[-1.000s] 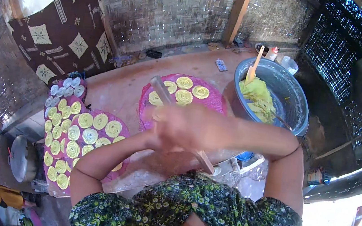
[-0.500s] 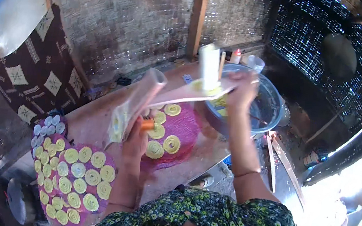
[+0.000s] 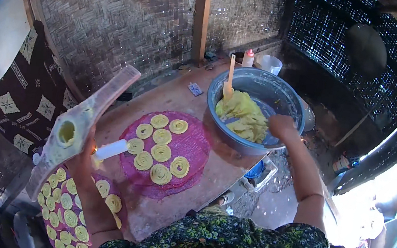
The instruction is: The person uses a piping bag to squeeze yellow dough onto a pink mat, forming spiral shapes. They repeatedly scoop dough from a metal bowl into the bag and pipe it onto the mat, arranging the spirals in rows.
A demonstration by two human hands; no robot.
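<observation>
Here, clamping a holed board in left hand; at right, reaching into the basin by yellow dough with right hand; cannot tell its grip.

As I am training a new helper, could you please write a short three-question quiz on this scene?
1. What does the person's left hand hold?
2. True or false: a spatula stands in the grey-blue basin that holds the yellow dough.
3. Fill in: flat yellow ____ lie on the magenta mat nearest the basin.

Key: 1. A long bar with a round hole. 2. True. 3. Coils.
</observation>
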